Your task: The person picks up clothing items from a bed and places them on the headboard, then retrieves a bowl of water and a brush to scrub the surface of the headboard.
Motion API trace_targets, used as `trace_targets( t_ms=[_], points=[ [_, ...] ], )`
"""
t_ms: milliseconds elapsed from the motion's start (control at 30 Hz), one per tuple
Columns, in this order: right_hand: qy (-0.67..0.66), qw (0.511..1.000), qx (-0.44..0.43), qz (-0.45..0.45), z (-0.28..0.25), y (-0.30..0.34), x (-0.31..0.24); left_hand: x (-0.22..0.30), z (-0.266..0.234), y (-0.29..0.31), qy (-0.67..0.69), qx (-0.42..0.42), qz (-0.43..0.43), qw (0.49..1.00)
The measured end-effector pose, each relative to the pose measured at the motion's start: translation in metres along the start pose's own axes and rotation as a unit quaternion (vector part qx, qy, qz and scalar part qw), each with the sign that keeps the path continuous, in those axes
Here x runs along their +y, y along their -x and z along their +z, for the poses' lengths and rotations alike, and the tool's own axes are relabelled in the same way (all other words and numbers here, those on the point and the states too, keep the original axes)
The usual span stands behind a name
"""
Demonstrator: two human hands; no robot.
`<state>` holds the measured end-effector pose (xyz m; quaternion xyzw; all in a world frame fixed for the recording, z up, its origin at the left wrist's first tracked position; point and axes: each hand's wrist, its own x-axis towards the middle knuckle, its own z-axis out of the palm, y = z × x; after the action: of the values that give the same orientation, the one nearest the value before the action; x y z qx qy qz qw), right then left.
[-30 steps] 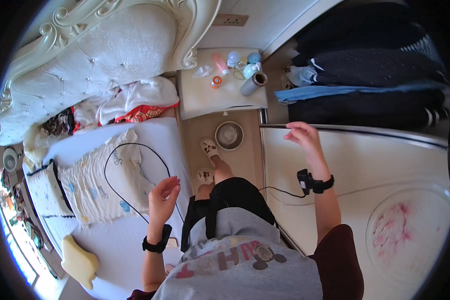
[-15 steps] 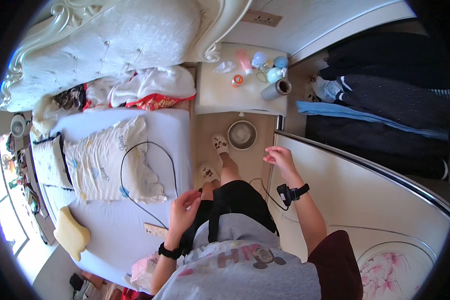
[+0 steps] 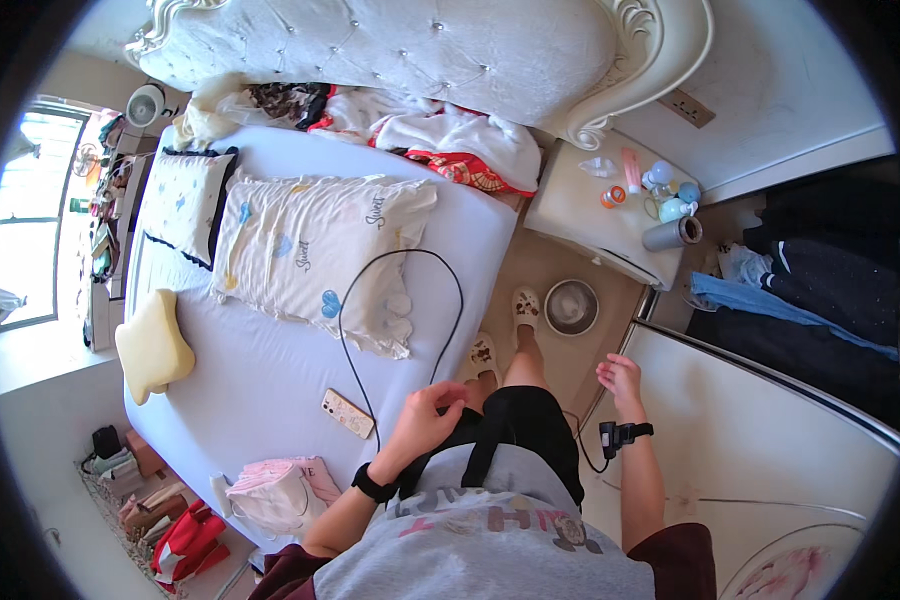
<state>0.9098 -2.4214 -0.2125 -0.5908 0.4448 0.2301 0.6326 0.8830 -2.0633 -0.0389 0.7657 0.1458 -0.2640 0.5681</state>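
My left hand (image 3: pixel 428 418) hangs over the edge of the bed (image 3: pixel 260 410), fingers loosely bent, with nothing visible in it. A black cable (image 3: pixel 341 330) loops across the sheet beside it, and a phone in a patterned case (image 3: pixel 348 412) lies to its left. My right hand (image 3: pixel 621 378) is held out near the white wardrobe door (image 3: pixel 760 425), its fingers loosely apart and holding nothing that I can see. A black wristband (image 3: pixel 374 484) is on my left wrist. On my right wrist sits a strapped device (image 3: pixel 610 434) with a cable.
A frilled pillow (image 3: pixel 310 255), a smaller pillow (image 3: pixel 185 200) and a yellow contoured pillow (image 3: pixel 155 345) lie on the bed. Ahead stands a bedside table (image 3: pixel 570 210) carrying bottles and a dark-mouthed flask (image 3: pixel 670 235). A metal basin (image 3: pixel 571 307) rests on the floor near my feet.
The view has turned left, so more of the bed and window shows. Both hands appear farther right and lower in the picture; neither has picked anything up.
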Motion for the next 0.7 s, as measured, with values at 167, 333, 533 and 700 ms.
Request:
trace_targets(
  t_ms=[167,333,533,700],
  points=[
    [0.031,0.999,0.000,0.012,0.006,-0.016,0.020,-0.030,-0.011,0.026,-0.016,0.022,-0.012,1.000],
    [0.059,0.998,0.008,0.033,0.009,-0.029,0.022,-0.035,0.002,0.039,-0.008,0.016,-0.059,0.998],
    [0.088,0.993,0.012,0.074,0.001,-0.099,0.045,-0.044,0.056,0.045,0.114,-0.043,-0.141,0.982],
    [0.046,0.988,0.090,0.113,-0.007,-0.191,0.088,-0.041,0.107,0.015,0.138,-0.100,-0.256,0.951]
  ],
)
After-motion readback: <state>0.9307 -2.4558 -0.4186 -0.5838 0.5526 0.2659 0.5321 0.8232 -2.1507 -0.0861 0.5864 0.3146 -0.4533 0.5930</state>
